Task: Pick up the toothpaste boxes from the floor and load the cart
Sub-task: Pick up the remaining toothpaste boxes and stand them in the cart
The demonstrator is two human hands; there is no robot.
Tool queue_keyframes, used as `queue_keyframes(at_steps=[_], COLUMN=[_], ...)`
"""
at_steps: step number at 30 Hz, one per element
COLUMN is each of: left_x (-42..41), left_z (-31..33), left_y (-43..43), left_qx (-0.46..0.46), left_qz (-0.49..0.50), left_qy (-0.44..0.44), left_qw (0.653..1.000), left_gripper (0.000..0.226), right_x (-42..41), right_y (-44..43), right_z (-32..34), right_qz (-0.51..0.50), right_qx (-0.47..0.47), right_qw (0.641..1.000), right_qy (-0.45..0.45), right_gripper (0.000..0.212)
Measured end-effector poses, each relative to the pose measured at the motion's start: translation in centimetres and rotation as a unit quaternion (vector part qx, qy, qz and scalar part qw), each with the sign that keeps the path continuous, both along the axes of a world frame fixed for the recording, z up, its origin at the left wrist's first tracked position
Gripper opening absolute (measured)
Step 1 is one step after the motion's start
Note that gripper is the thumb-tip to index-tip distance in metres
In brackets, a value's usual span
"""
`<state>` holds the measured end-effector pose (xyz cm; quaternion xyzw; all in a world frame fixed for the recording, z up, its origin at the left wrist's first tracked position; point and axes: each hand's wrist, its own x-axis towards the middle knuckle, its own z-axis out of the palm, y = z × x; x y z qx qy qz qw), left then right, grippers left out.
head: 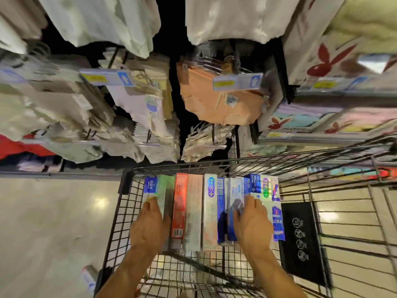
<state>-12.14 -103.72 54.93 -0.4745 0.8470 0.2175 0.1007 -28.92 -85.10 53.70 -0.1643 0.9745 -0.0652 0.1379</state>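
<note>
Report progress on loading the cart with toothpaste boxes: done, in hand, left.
Done: a row of colourful cardboard toothpaste boxes is gathered off the glossy beige floor. In hand: the left hand and right hand press that row from both ends over the black wire cart. Left: setting it down, then one white-and-blue box apparently lying on the floor beside the cart.

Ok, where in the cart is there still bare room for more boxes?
Bare wire floor shows at the near end, between the forearms and this side of the row of boxes. The far end is crowded: boxes run side by side from the cart's left wall almost to the black panel, left hand and right hand on its ends.
</note>
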Motion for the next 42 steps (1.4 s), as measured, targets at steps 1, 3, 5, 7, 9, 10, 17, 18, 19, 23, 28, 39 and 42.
queue_keyframes(at_steps=[1,3,5,7,9,10,17,18,19,23,28,39,42], left_x=[-0.3,-1.3,-2.6,-4.0,-5.2,-5.6,-5.6,-5.2,-4.7,-1.9,5.2,29.5,35.5], left_z=[1.4,4.8,8.7,13.1,17.3,19.4,31.5,32.7,33.8,37.7,41.9,44.5,44.0], left_y=[0.3,0.6,1.2,2.0,3.0,3.5,5.7,5.9,6.0,6.1,6.4,13.5,17.7], left_qx=[-0.009,-0.034,-0.072,-0.104,-0.122,-0.13,-0.213,-0.223,-0.232,-0.239,-0.256,-0.267,-0.264], left_qz=[-0.015,-0.049,-0.091,-0.126,-0.162,-0.174,-0.176,-0.17,-0.162,-0.115,-0.01,0.271,0.336], left_qy=[0.0,-0.011,-0.016,-0.008,-0.014,-0.018,-0.024,-0.021,-0.019,-0.026,-0.038,-0.103,-0.11], left_qw=[1.0,0.998,0.993,0.987,0.979,0.976,0.961,0.96,0.959,0.964,0.966,0.919,0.897], left_gripper=[0.052,0.056,0.053,0.043,0.039,0.037,0.034,0.037,0.039,0.045,0.047,0.047,0.045], right_x=[-0.3,-1.3,-2.3,-3.3,-4.0,-4.3,-5.7,-5.7,-5.6,-4.6,1.0,24.9,32.4], right_y=[0.5,1.3,2.1,2.8,3.6,4.0,3.6,3.3,3.0,0.6,-4.3,-8.9,-7.8], right_z=[1.4,4.7,8.3,12.3,16.4,18.4,30.6,32.0,33.2,37.2,41.6,45.1,44.6], right_qz=[0.014,0.034,0.057,0.091,0.13,0.145,0.257,0.273,0.289,0.347,0.455,0.679,0.723], right_qx=[0.005,0.01,0.02,0.02,0.018,0.02,-0.046,-0.053,-0.059,-0.077,-0.094,-0.155,-0.181], right_qw=[1.0,0.999,0.998,0.996,0.99,0.988,0.961,0.955,0.949,0.926,0.878,0.705,0.654], right_qy=[-0.004,-0.022,-0.017,0.012,0.045,0.051,0.092,0.102,0.111,0.126,0.115,0.134,0.126], right_gripper=[0.038,0.037,0.037,0.039,0.044,0.047,0.04,0.041,0.043,0.054,0.05,0.043,0.045])
